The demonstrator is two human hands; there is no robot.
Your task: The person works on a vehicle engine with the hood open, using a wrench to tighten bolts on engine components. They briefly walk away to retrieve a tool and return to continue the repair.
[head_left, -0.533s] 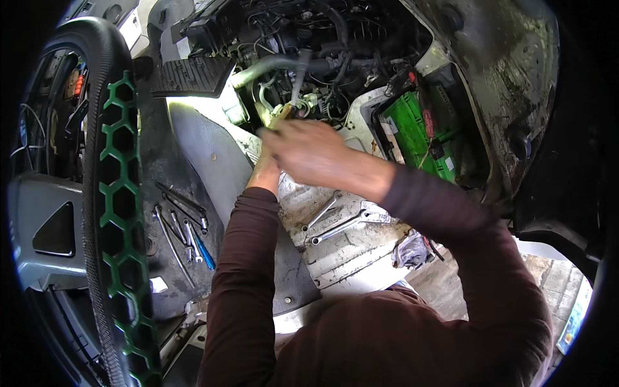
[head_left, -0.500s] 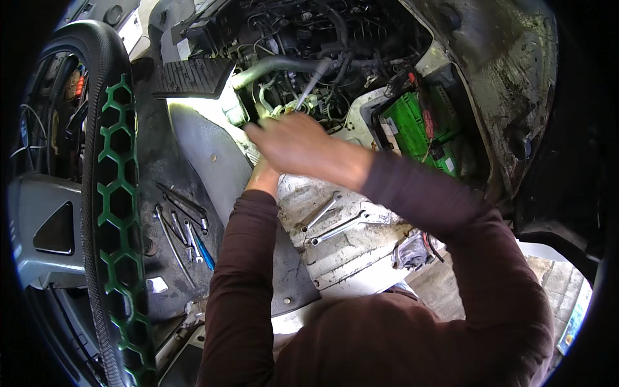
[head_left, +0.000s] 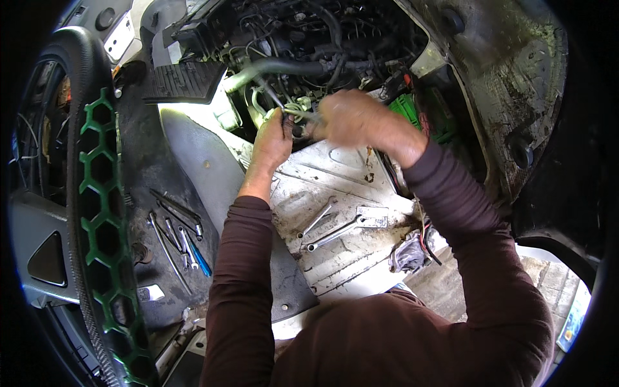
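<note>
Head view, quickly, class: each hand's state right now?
Left hand: fingers bent by a thin metal shaft; grip cannot be told.
Right hand: blurred; open or closed cannot be told.

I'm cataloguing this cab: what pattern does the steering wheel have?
The steering wheel has green honeycomb on black, best seen in the head view.

Room above panel (head_left: pixel 322 178), hose (head_left: pixel 298 67) beyond

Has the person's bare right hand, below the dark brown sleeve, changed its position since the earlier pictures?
Yes. The bare right hand has moved to the right, closer to the green box-shaped battery.
</note>
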